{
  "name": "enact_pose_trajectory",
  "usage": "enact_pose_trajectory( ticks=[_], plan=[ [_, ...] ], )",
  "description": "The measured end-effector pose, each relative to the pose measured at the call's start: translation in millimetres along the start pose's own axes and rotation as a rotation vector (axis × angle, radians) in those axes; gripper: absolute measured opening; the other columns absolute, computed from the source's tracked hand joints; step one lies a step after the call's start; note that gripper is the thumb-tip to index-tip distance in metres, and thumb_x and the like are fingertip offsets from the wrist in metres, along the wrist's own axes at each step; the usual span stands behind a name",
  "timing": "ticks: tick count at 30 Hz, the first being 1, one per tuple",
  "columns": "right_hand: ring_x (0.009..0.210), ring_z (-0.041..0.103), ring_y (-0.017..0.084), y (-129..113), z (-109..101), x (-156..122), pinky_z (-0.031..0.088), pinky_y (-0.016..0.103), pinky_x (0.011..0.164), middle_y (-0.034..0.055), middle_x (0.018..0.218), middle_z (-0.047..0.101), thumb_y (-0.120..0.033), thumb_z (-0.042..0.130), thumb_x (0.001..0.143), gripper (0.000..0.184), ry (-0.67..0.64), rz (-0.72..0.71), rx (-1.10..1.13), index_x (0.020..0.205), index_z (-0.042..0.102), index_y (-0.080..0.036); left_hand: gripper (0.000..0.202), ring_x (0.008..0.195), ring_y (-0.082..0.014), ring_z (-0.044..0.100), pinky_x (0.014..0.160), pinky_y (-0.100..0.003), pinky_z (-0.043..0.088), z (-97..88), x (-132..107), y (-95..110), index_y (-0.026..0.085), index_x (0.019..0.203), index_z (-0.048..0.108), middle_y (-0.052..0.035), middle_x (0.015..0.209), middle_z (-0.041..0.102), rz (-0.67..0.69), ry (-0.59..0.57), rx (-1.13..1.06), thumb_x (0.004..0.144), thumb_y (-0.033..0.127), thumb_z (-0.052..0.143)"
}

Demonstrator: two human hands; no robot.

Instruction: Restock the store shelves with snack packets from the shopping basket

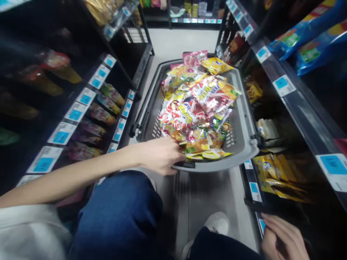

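A grey shopping basket [245,119] heaped with snack packets is in front of me, its near end towards my knees. My left hand [161,155] reaches across from the left, its fingers closed over the basket's near rim. Just beyond these fingers are yellow-edged snack bags [199,139]. Red and white packets [184,113] lie in the middle of the heap, with a pink packet [195,57] and a yellow packet [217,65] at the far end. My right hand [284,238] is low at the right by the shelf edge, loosely curled, with a gap between thumb and fingers and nothing visible in it.
Dark shelves with price tags [61,137] line both sides of the narrow aisle. Yellow bags [273,168] sit low on the right shelf, blue bags [320,43] higher up. More packets [101,113] are on the left shelf. Pale floor [187,41] extends beyond the basket to another shelf.
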State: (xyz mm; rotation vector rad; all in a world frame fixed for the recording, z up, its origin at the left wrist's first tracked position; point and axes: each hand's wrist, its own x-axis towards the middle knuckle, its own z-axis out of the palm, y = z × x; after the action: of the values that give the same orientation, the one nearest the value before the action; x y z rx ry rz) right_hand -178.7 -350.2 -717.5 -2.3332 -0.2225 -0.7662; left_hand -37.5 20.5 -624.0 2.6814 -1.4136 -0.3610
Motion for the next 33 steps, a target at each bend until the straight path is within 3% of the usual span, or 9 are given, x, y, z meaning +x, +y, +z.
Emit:
enact_pose_trajectory(
  ticks=[5, 7, 11, 13, 16, 19, 22, 28, 33],
  plan=[
    [0.073, 0.073, 0.026, -36.5, 21.9, 83.1, 0.059, 0.044, 0.061, -0.0010, 0.085, 0.075, -0.003, 0.067, 0.076, 0.051, -0.015, -0.326, 0.110, 0.113, 0.073, -0.038, 0.042, 0.047, -0.0150, 0.050, 0.051, -0.032, 0.032, -39.2, 2.9, -1.6, 0.022, 0.073, 0.074, -0.0047, 0.055, 0.061, 0.057, -0.029, -0.195, 0.096, 0.053, 0.056],
    [0.080, 0.073, 0.027, -59.3, 26.9, 119.4, 0.058, 0.045, 0.069, -0.0003, 0.089, 0.075, -0.006, 0.065, 0.080, 0.045, -0.043, -0.373, 0.126, 0.112, 0.072, -0.037, 0.041, 0.050, -0.0147, 0.052, 0.056, -0.032, 0.038, -58.9, 17.7, -17.4, 0.023, 0.074, 0.074, -0.0046, 0.056, 0.061, -0.026, 0.127, -0.205, 0.099, 0.044, 0.050],
    [0.093, 0.070, 0.027, -97.3, 56.7, 207.4, 0.056, 0.048, 0.087, 0.0032, 0.104, 0.073, -0.020, 0.061, 0.091, 0.026, -0.104, -0.338, 0.104, 0.112, 0.069, -0.033, 0.026, 0.070, -0.0167, 0.062, 0.078, -0.034, 0.047, -83.3, 71.2, -59.1, 0.019, 0.088, 0.073, -0.0041, 0.069, 0.064, -0.228, 0.644, -0.166, 0.095, 0.027, 0.050],
    [0.095, 0.069, 0.028, -102.3, 86.3, 252.5, 0.056, 0.048, 0.089, 0.0071, 0.111, 0.072, -0.027, 0.059, 0.094, 0.020, -0.201, -0.305, 0.081, 0.112, 0.068, -0.027, 0.024, 0.081, -0.0183, 0.064, 0.086, -0.036, 0.048, -82.4, 98.5, -76.6, 0.017, 0.093, 0.072, -0.0049, 0.079, 0.068, -0.273, 0.811, -0.209, 0.093, 0.021, 0.048],
    [0.107, 0.066, 0.034, -86.0, 137.9, 299.2, 0.053, 0.053, 0.095, 0.0138, 0.111, 0.071, -0.039, 0.066, 0.090, 0.036, -0.360, -0.308, 0.001, 0.120, 0.065, -0.020, 0.026, 0.096, -0.0191, 0.064, 0.093, -0.035, 0.048, -65.8, 121.3, -97.8, 0.015, 0.101, 0.069, -0.0072, 0.098, 0.071, -0.296, 0.896, -0.274, 0.092, 0.015, 0.044],
    [0.103, 0.066, 0.035, -59.7, 178.4, 306.8, 0.053, 0.056, 0.094, 0.0168, 0.104, 0.071, -0.047, 0.068, 0.088, 0.046, -0.442, -0.255, -0.028, 0.121, 0.065, -0.015, 0.029, 0.102, -0.0186, 0.063, 0.096, -0.035, 0.047, -45.4, 119.1, -117.0, 0.014, 0.110, 0.066, -0.0096, 0.111, 0.070, -0.347, 0.859, -0.314, 0.092, 0.014, 0.044],
    [0.099, 0.067, 0.032, -46.3, 194.9, 290.9, 0.054, 0.054, 0.092, 0.0147, 0.105, 0.071, -0.048, 0.070, 0.085, 0.046, -0.406, -0.181, 0.054, 0.120, 0.066, -0.017, 0.033, 0.094, -0.0170, 0.065, 0.089, -0.031, 0.050, -36.9, 106.8, -131.0, 0.012, 0.123, 0.062, -0.0105, 0.108, 0.072, -0.383, 0.726, -0.450, 0.093, 0.023, 0.053],
    [0.084, 0.069, 0.022, -47.7, 185.3, 284.2, 0.058, 0.038, 0.075, 0.0040, 0.092, 0.071, -0.046, 0.077, 0.081, 0.029, -0.304, 0.035, 0.546, 0.094, 0.062, -0.025, 0.030, 0.070, -0.0100, 0.060, 0.065, -0.023, 0.046, -48.3, 99.4, -131.7, 0.015, 0.093, 0.070, -0.0044, 0.081, 0.068, -0.222, 0.632, -0.757, 0.097, 0.040, 0.054],
    [0.085, 0.070, 0.023, -37.3, 184.5, 292.0, 0.060, 0.041, 0.078, 0.0037, 0.094, 0.071, -0.046, 0.073, 0.084, 0.026, -0.144, 0.072, 0.643, 0.093, 0.055, -0.029, 0.029, 0.081, -0.0112, 0.065, 0.072, -0.023, 0.053, -48.3, 103.2, -126.4, 0.011, 0.103, 0.069, -0.0069, 0.091, 0.070, -0.179, 0.741, -0.910, 0.087, 0.036, 0.069]
  ],
)
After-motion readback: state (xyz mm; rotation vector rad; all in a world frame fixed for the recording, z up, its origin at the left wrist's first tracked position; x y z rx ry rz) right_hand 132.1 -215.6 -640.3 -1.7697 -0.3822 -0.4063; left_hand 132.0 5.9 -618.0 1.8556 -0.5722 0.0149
